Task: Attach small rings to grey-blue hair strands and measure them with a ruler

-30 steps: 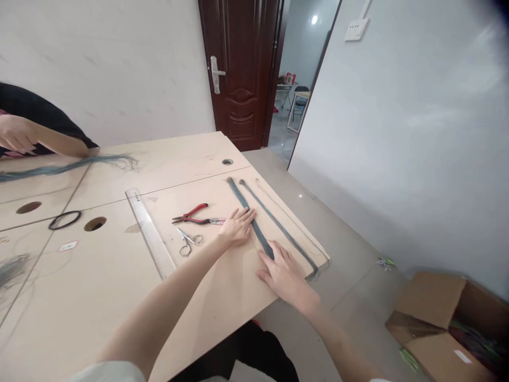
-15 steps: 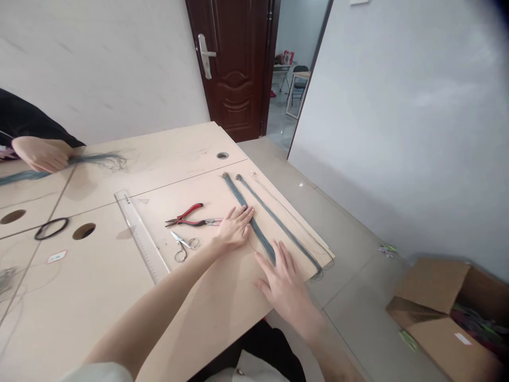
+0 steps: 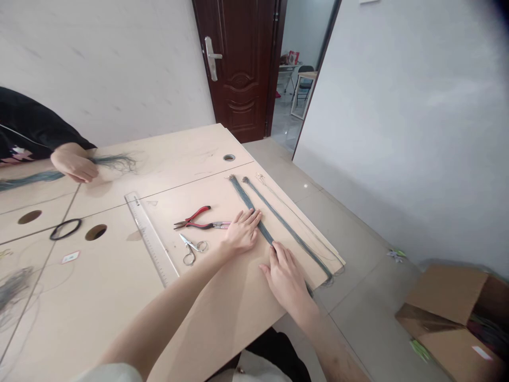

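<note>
A thick bundle of thin blue-grey cords (image 3: 240, 192) lies slantwise on the table, with small knotted or clasped ends at its top. My left hand (image 3: 243, 232) rests flat across its middle, fingers extended. Lower down, my right hand (image 3: 287, 273) lies over the same bundle, fingers close together and stretched out, thumb apart; the strands under its palm are hidden. A thinner cord bundle (image 3: 288, 228) and a few pale cords (image 3: 296, 207) lie to the right. Left of my left hand are red-handled pliers (image 3: 193, 218), a pink-handled tool (image 3: 220, 225) partly covered, and small scissors (image 3: 193, 248).
A clear ruler (image 3: 151, 239), a black ring (image 3: 66, 229) and a white label (image 3: 70, 257) lie on the table (image 3: 99, 307). Across it, a co-worker's hand (image 3: 75, 163) is by more cords (image 3: 115, 162). An open cardboard box (image 3: 441, 292) stands on the floor at right.
My right hand has come down onto the lower part of the bundle. My left hand stays on its middle. The co-worker's hand has moved slightly away from the cord ends. The view has shifted slightly.
</note>
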The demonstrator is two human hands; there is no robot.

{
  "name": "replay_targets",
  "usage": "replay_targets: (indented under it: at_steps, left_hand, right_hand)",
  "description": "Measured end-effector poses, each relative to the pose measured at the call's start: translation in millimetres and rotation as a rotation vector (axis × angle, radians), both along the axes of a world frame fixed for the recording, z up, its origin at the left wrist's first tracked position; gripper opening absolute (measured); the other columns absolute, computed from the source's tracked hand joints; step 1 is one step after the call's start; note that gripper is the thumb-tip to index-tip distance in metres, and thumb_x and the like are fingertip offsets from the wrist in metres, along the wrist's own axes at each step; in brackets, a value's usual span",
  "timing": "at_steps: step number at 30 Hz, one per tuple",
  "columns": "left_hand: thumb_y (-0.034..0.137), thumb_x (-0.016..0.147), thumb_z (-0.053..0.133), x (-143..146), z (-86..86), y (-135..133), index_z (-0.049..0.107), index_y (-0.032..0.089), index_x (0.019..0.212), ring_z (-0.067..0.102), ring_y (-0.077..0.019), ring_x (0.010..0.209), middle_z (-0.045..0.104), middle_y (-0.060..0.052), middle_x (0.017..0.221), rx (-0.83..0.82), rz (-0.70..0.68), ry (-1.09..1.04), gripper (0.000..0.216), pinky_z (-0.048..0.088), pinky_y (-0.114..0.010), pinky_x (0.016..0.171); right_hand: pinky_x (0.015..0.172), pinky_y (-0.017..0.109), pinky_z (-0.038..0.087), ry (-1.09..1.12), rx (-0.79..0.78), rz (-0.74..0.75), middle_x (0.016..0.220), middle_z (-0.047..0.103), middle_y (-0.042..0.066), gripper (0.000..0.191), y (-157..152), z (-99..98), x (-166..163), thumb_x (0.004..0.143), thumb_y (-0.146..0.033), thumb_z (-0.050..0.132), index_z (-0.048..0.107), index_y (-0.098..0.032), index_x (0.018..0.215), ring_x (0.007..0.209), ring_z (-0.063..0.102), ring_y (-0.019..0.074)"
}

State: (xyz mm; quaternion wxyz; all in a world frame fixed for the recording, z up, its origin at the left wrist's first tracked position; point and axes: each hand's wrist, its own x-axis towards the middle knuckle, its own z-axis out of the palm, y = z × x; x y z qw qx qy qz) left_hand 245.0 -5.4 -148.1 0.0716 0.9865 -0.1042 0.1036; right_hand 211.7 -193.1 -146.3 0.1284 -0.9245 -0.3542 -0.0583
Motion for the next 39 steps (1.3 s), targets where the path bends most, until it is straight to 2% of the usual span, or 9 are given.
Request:
replay_targets:
  at_steps: [6, 12, 19, 24, 29, 33, 39]
  left_hand:
    - [0.03, 0.092, 0.054, -1.1, 1.5, 0.4, 0.044, 0.018, 0.134, 0.039, -0.0302, 0.13, 0.04, -0.013, 0.142, 0.013, -0.021, -0.012, 0.045, 0.031, -0.056, 0.106]
    - [0.026, 0.092, 0.054, 1.0, 0.6, -1.2, 0.048, 0.017, 0.131, 0.041, -0.0296, 0.128, 0.044, -0.012, 0.139, 0.029, -0.019, -0.056, 0.04, 0.034, -0.055, 0.105]
    - [0.027, 0.093, 0.053, 5.4, -0.6, -0.1, 0.052, 0.017, 0.126, 0.044, -0.0282, 0.126, 0.048, -0.012, 0.135, 0.04, -0.021, -0.092, 0.035, 0.033, -0.055, 0.105]
    - [0.03, 0.092, 0.053, 2.2, 2.3, -1.9, 0.047, 0.017, 0.131, 0.037, -0.0303, 0.131, 0.04, -0.013, 0.143, 0.036, -0.016, -0.11, 0.041, 0.03, -0.056, 0.107]
    - [0.03, 0.092, 0.052, -5.0, 7.7, -5.8, 0.043, 0.018, 0.135, 0.029, -0.0316, 0.136, 0.032, -0.013, 0.148, 0.012, -0.005, -0.116, 0.045, 0.024, -0.057, 0.11]
    - [0.029, 0.092, 0.052, -28.6, 9.7, -14.6, 0.04, 0.016, 0.137, 0.03, -0.0312, 0.136, 0.031, -0.014, 0.149, -0.016, -0.026, -0.085, 0.048, 0.023, -0.057, 0.11]
    - [0.017, 0.086, 0.051, -99.7, 5.3, -43.3, 0.036, 0.013, 0.139, 0.026, -0.0299, 0.139, 0.031, -0.015, 0.15, -0.071, -0.089, 0.0, 0.055, 0.025, -0.055, 0.111]
  right_hand:
    - [0.095, 0.04, 0.049, -0.024, 0.057, -0.022, 0.127, 0.053, 0.019, 0.041, -4.5, 5.5, 3.1, 0.086, -0.029, 0.059, 0.057, -0.006, 0.12, 0.114, 0.054, 0.0292]
    - [0.08, 0.039, 0.052, -0.05, 0.068, -0.208, 0.103, 0.059, 0.011, 0.035, -17.7, 7.5, 5.7, 0.087, -0.031, 0.06, 0.055, -0.01, 0.115, 0.097, 0.059, 0.023]
    - [0.078, 0.034, 0.051, -0.033, 0.039, -0.258, 0.092, 0.06, 0.004, 0.011, -16.0, 1.1, 9.6, 0.089, -0.022, 0.058, 0.06, -0.013, 0.093, 0.089, 0.059, 0.0167]
    - [0.076, 0.035, 0.051, -0.047, 0.053, -0.262, 0.092, 0.059, 0.005, 0.023, -22.5, 3.1, 7.1, 0.089, -0.032, 0.058, 0.058, -0.013, 0.102, 0.088, 0.058, 0.0176]
    - [0.076, 0.034, 0.05, -0.068, 0.078, -0.244, 0.09, 0.059, 0.004, 0.016, -27.4, -1.4, 6.5, 0.091, -0.028, 0.055, 0.058, -0.013, 0.094, 0.087, 0.058, 0.0169]
    - [0.074, 0.032, 0.049, -0.083, 0.111, -0.22, 0.086, 0.058, 0.003, 0.015, -25.3, -5.0, 7.4, 0.092, -0.027, 0.053, 0.058, -0.013, 0.088, 0.084, 0.058, 0.0159]
    - [0.071, 0.031, 0.05, -0.121, 0.198, -0.197, 0.091, 0.06, 0.006, 0.03, -39.5, 2.5, 17.7, 0.092, -0.041, 0.051, 0.058, -0.013, 0.1, 0.086, 0.059, 0.0173]
